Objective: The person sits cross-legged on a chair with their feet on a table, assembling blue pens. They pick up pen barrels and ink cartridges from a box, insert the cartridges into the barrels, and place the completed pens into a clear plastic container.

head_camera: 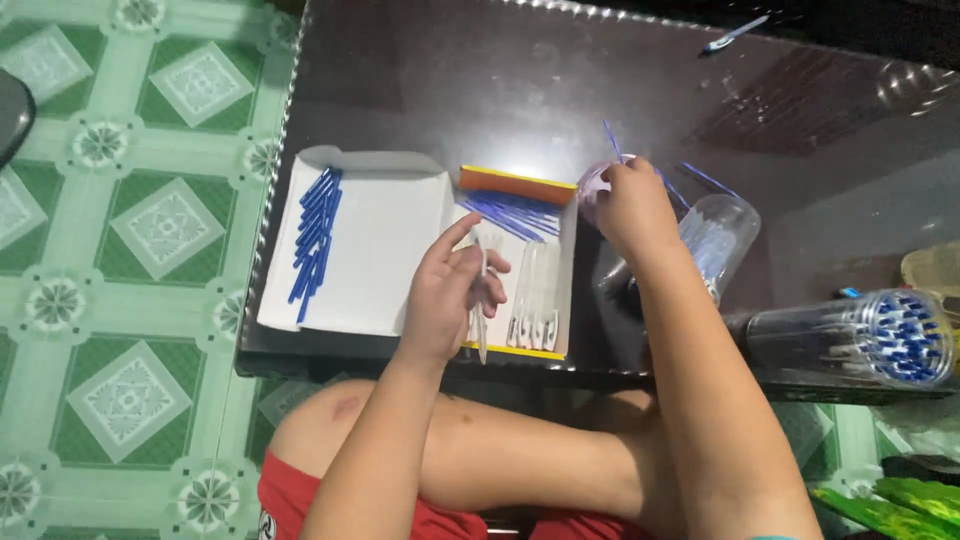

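My left hand (452, 290) holds a clear pen barrel (482, 318) upright over a white cardboard box (400, 300). Blue pen caps (316, 240) lie in a row in the box's left tray. The right tray, with an orange edge, holds thin blue refills (510, 213) and several clear barrels (535, 300). My right hand (630, 205) reaches into a small clear cup (592, 190) and pinches a thin blue refill (612, 140) that sticks up from it.
The box lies on a dark glossy low table (500, 90). Two clear plastic jars lie on their sides at the right, the nearer one (860, 335) full of blue-tipped pens, the other (722, 235) beside my right wrist. A pen (733, 34) lies at the far edge. Green patterned floor tiles (130, 230) lie to the left.
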